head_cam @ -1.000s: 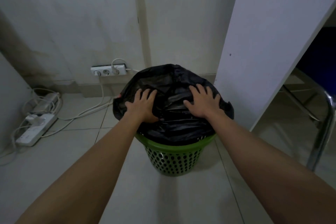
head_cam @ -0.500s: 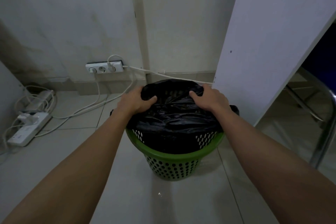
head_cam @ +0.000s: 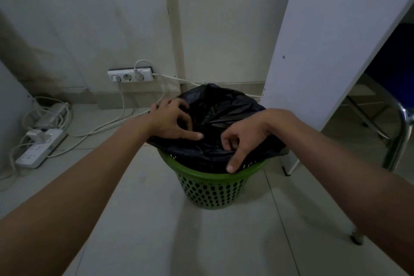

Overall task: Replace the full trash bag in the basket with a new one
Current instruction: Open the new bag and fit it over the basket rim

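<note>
Black plastic bag: seated in the green basket, film bunched above its rim.
Left hand: fingers curled into the film at the basket's left edge.
Right hand: curled at the basket's near rim; a true pinch cannot be confirmed.
Risk: film may be torn if yanked; basket may be lifted along.
Obscured: bag contents; basket's far rim; replacement bag not sighted.

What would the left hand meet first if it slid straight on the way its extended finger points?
Likely the right hand, across the black trash bag; depth is unclear.
</note>
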Tool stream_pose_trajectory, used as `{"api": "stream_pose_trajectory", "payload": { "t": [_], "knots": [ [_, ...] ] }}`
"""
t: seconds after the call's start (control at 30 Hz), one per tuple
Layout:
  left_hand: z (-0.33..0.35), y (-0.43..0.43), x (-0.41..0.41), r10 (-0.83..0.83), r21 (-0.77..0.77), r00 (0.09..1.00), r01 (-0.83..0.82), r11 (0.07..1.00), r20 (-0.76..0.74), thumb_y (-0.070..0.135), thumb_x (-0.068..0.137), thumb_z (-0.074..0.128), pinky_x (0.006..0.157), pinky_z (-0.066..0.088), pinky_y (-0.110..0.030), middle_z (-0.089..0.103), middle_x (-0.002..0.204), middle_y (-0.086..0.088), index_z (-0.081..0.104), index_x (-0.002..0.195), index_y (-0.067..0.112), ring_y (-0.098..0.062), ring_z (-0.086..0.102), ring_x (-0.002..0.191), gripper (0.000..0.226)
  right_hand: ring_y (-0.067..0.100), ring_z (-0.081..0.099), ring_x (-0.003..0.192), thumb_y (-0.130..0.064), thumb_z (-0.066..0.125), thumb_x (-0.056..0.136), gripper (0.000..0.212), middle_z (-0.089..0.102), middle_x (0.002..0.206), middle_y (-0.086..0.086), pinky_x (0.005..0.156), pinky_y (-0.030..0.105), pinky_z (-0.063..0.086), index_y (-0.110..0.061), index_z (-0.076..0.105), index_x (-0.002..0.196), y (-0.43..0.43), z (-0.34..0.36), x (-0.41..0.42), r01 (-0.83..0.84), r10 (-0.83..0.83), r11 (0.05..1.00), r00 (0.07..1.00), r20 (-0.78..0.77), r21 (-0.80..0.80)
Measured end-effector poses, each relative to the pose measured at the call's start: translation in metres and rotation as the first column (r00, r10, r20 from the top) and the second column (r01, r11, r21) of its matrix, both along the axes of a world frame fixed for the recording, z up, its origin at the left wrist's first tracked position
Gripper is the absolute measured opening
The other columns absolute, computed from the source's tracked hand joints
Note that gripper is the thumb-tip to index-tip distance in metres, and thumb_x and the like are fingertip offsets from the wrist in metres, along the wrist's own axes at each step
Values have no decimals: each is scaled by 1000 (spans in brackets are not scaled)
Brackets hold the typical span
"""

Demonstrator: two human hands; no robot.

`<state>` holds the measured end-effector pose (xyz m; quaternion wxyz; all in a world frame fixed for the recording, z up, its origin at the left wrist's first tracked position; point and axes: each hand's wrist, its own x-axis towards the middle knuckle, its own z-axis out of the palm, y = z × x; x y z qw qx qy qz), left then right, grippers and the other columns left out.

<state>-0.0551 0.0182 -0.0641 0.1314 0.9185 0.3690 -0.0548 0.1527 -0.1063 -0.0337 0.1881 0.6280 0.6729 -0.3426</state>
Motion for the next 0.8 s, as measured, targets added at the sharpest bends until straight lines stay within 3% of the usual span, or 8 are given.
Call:
{"api": "stream_pose_trajectory", "payload": {
  "t": [0.13,0.23,0.33,0.4,0.5,0.57,0.67,0.8],
  "knots": [
    [18,-12,0,-75,-101,989,62,993,-129,70,80,64,104,33,-35,60,108,27,77,87,30,-14,51,122,44,15,45,60,-27,82,82,34,49,65,-4,63,34,41,-21,50,71,-14,3,1,-23,25,1000,990,-142,20],
    [20,-11,-2,-109,-224,993,96,970,-47,54,84,72,101,46,-40,73,110,3,65,42,28,-18,64,112,50,10,43,50,-18,82,82,39,45,54,-7,54,29,43,-20,49,63,-23,18,-2,-6,-7,999,968,-252,-52],
    [16,-16,-2,-99,-269,995,91,959,-18,78,62,73,90,52,-42,63,76,-4,48,46,19,-17,63,85,66,11,47,52,-13,83,82,39,45,53,-3,56,28,53,-20,54,56,-30,18,-14,-8,-44,976,972,-232,-219],
    [11,-30,2,-88,-252,996,78,965,-32,83,58,70,77,43,-36,52,64,1,44,56,20,-14,52,65,67,14,64,66,-10,80,84,15,61,63,2,68,31,62,-12,70,73,-33,7,-24,2,-48,956,987,-153,-292],
    [-10,-58,8,-127,-57,992,128,990,22,92,64,51,88,34,-41,59,75,7,49,70,23,-13,57,76,69,23,67,114,-16,75,90,37,71,121,10,95,38,58,-2,69,124,-36,-2,-37,38,-63,933,996,-59,-359],
    [-34,-72,3,-197,188,976,178,966,89,91,74,33,88,34,-42,59,90,7,51,77,25,-15,57,88,68,25,59,127,-24,69,95,44,62,139,11,103,41,53,-3,63,133,-36,-4,-42,53,-76,933,996,-50,-357],
    [-60,-79,-2,-295,512,925,138,848,239,80,83,34,86,36,-42,60,109,4,56,90,22,-21,55,99,63,19,63,113,-33,64,98,38,65,125,6,102,37,54,-7,67,124,-32,-3,-40,86,-105,942,994,-42,-324],
    [-72,-68,2,-298,646,921,69,760,251,84,75,46,90,38,-46,59,122,-5,59,114,15,-29,55,111,80,5,53,81,-46,60,98,32,52,92,-11,88,30,56,-15,63,102,-22,-11,-37,79,-79,975,997,7,-207]
  ]
}}
